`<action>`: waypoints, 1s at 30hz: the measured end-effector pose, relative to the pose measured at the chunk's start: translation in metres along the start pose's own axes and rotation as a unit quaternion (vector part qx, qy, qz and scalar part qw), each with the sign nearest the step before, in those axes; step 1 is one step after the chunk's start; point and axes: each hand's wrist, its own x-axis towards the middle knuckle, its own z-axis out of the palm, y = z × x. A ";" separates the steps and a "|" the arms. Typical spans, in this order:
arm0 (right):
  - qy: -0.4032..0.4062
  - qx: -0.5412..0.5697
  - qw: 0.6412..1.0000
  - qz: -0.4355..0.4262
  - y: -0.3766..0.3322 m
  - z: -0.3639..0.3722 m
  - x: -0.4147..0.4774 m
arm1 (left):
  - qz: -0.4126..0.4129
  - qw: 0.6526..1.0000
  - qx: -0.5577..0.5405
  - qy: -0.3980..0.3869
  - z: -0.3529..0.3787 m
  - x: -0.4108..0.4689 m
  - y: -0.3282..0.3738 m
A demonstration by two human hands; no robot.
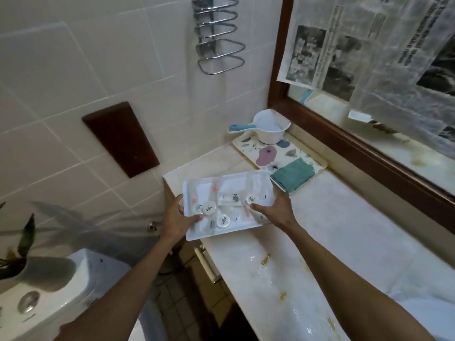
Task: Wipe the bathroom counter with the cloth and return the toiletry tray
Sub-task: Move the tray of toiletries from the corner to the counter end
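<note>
A white toiletry tray [248,183] with several small round lidded pots and wrapped sachets sits over the left end of the pale stone counter [332,230], its near corner past the front edge. My left hand [176,216] grips the tray's left side. My right hand [273,210] grips its right side, thumb on top. A folded teal cloth [293,177] lies just behind the tray, on a patterned mat. Wet streaks and yellowish stains mark the counter nearer to me.
A patterned mat [266,153] at the back corner carries a white scoop with a blue handle [268,129]. A wood-framed mirror [369,148] covered with newspaper runs along the right. A toilet cistern [56,296] and a plant [22,244] stand at lower left. Drawers [206,264] are under the counter.
</note>
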 end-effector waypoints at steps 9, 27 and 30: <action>-0.100 -0.123 0.987 -0.001 -0.031 0.048 0.060 | -0.040 0.999 -0.004 0.003 -0.021 0.067 -0.023; -0.113 -0.278 0.952 -0.062 -0.062 0.083 0.124 | -0.065 0.995 -0.046 0.051 -0.018 0.116 -0.038; -0.109 -0.281 0.952 -0.062 -0.068 0.087 0.132 | -0.068 0.996 -0.033 0.041 -0.020 0.119 -0.037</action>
